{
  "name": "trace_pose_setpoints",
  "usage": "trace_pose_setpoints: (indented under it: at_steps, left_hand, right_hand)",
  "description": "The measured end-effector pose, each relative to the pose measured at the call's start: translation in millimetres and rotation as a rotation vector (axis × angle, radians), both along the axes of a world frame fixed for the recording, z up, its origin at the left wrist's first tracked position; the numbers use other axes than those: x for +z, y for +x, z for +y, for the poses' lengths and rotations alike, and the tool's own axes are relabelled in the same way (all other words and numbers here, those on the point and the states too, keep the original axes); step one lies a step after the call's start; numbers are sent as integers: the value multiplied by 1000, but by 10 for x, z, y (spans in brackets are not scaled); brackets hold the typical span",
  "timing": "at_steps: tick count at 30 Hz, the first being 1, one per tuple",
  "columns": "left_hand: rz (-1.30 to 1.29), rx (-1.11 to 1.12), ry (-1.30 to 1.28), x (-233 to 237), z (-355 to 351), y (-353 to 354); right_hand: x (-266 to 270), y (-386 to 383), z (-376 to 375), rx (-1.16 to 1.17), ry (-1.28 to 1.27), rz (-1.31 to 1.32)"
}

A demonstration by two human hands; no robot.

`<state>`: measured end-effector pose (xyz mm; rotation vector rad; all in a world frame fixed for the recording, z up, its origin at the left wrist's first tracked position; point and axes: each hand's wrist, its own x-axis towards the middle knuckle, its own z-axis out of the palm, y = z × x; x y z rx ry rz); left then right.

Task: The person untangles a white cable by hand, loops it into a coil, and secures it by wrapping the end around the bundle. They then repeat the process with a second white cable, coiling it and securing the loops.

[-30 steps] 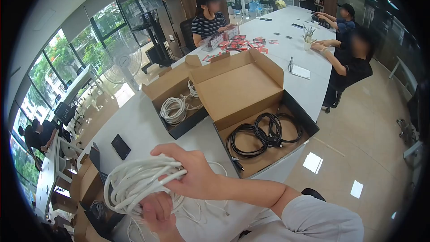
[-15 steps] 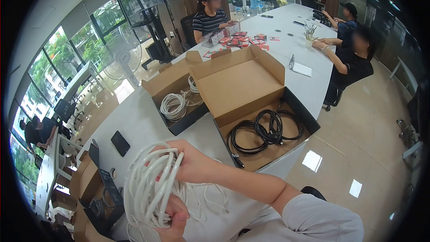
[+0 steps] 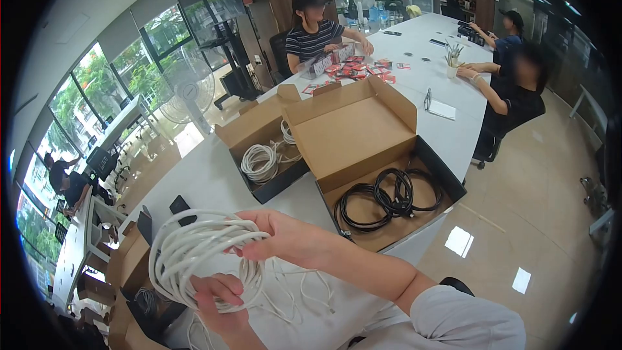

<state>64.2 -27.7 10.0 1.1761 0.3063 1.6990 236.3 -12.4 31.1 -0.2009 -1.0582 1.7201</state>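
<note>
A thick coil of white cable (image 3: 184, 246) is held up over the near part of the white table. My right hand (image 3: 278, 236) grips its upper right side, thumb and fingers closed on the strands. My left hand (image 3: 223, 301) is lower, its fingers curled round the bottom of the coil. Loose white cable (image 3: 311, 285) trails on the table behind my hands. An open box (image 3: 353, 126) beyond my right forearm holds coiled black cables (image 3: 395, 194). In another open box (image 3: 259, 116) lie coiled white cables (image 3: 260, 162).
A black phone (image 3: 181, 207) lies behind the coil, partly covered. At the lower left stands an open box (image 3: 133, 256) with thin grey cable. Across the table (image 3: 405, 100) a person (image 3: 314, 32) sits by red packets (image 3: 356, 68); another person (image 3: 518, 84) sits at the right.
The coil has swung left and tilted flatter, now covering part of the phone. My left hand has shifted left and up; my right hand has moved slightly right. The camera view has shifted a little.
</note>
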Motion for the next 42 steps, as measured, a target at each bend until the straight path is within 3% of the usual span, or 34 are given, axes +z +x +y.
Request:
trace_pose_setpoints:
  at_steps: [2,5,11,14,17,29,35,42]
  left_hand:
    - [-133,-107,-122,7,-25,-8]
    - [-144,-338,-37,28,42,-129]
    - [-356,-452,-86,98,152,-254]
    - [-337,-451,-51,75,138,-238]
    - [-269,-484,36,79,148,-215]
    - [-324,-291,-208,-47,46,101]
    - [-331,-279,-302,-36,49,231]
    - [-326,-243,-364,-7,-28,299]
  right_hand:
    - [1,-1,-28,6,0,89]
    - [28,-103,-96,-72,-90,141]
    - [-57,-199,-76,108,-294,346]
    - [-12,-173,-76,161,-226,351]
    - [21,-169,-146,55,-189,251]
    - [17,-195,-136,-531,-229,192]
    - [-132,-335,-30,-956,88,203]
    - [-174,-327,16,-1203,340,71]
